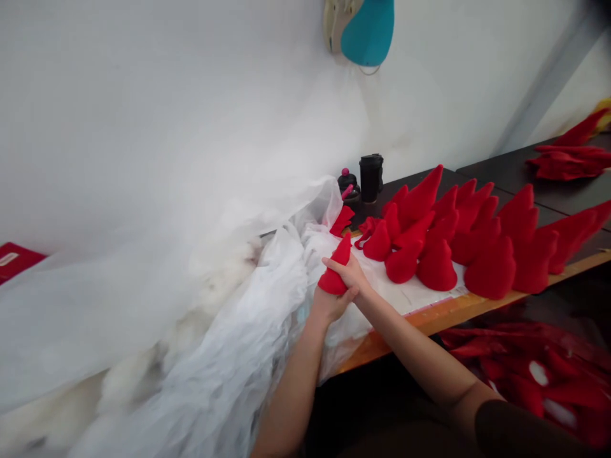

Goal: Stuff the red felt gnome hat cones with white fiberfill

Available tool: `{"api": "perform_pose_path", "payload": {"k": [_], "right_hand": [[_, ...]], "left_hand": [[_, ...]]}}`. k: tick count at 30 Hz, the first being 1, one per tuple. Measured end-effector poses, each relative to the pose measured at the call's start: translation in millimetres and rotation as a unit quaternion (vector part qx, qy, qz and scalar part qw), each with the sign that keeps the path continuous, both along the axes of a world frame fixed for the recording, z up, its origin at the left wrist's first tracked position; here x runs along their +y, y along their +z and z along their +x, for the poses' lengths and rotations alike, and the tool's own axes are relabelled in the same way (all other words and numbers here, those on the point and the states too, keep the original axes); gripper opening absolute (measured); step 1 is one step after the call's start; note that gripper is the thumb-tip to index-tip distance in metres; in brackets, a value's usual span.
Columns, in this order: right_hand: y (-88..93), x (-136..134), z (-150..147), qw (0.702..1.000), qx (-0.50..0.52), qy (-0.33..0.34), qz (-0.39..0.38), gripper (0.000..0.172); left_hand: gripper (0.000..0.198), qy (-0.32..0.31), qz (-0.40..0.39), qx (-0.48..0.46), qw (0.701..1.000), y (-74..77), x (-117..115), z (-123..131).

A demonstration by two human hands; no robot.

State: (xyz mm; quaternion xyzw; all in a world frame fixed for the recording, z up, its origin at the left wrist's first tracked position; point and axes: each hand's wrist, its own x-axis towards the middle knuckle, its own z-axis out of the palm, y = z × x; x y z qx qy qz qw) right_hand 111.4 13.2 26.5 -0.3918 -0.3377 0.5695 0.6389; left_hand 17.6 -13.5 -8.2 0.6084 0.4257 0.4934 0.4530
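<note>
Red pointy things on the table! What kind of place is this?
Probably a small workshop where soft cloth things get stuffed. Rows of red pointed cloth cones sit on a dark table, a clear plastic bag holds white fluffy stuffing, and a left hand and right hand squeeze one cone.

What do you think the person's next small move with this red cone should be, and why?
I'd suggest setting the red fabric cone down at the nearest end of the row of plump red cones on the white sheet. It looks about as full as they do, and the left hand and right hand already grip it.
</note>
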Motion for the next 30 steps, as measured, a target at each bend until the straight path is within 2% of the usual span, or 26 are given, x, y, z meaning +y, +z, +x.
{"api": "perform_pose_path", "payload": {"k": [1,3,5,7,8,10,12,15,18,21,24,25,27,30], "right_hand": [[-0.5,-1,0,1.0,0.003,-0.007,-0.006,0.045],[2.3,-3,7,0.999,0.032,0.038,-0.021,0.048],[8.0,-3,17,0.989,0.082,0.119,-0.018,0.053],[12.6,-1,25,0.977,0.133,0.166,0.014,0.053],[13.7,-1,27,0.974,0.151,0.167,0.026,0.052],[12.9,0,24,0.975,0.164,0.151,0.024,0.046],[9.6,0,16,0.979,0.16,0.125,-0.002,0.041],[5.3,2,8,0.986,0.143,0.064,-0.056,0.043],[4.8,7,11,0.985,0.152,0.005,-0.08,0.043],[5.6,11,15,0.981,0.179,-0.061,-0.052,0.042],[4.8,12,12,0.978,0.174,-0.116,-0.017,0.041],[4.3,12,11,0.976,0.172,-0.132,-0.008,0.04],[3.7,11,7,0.973,0.168,-0.161,0.008,0.037],[5.1,10,5,0.967,0.17,-0.187,0.034,0.033]], "left_hand": [[0.08,0.023,0.022,0.013,0.999,-1.1,0,1],[0.077,0.023,0.02,0.022,0.999,-3.0,0,2],[0.082,-0.05,-0.054,-0.019,0.997,-4.7,2,4],[0.1,-0.153,-0.142,-0.074,0.975,-5.8,4,4],[0.106,-0.19,-0.171,-0.095,0.962,-6.0,5,4],[0.111,-0.218,-0.191,-0.103,0.951,-5.8,5,3],[0.105,-0.176,-0.171,-0.061,0.968,-4.6,4,4],[0.072,-0.055,-0.057,0.022,0.997,-0.1,3,7],[0.041,0.021,0.056,0.077,0.995,6.2,2,8],[0.036,0.112,0.105,0.119,0.981,10.1,1,7],[0.032,0.174,0.111,0.078,0.975,10.5,1,7],[0.031,0.173,0.099,0.048,0.979,10.6,2,8],[0.04,0.17,0.069,-0.029,0.983,11.6,4,11],[0.049,0.176,0.037,-0.144,0.973,15.2,7,13]]}}
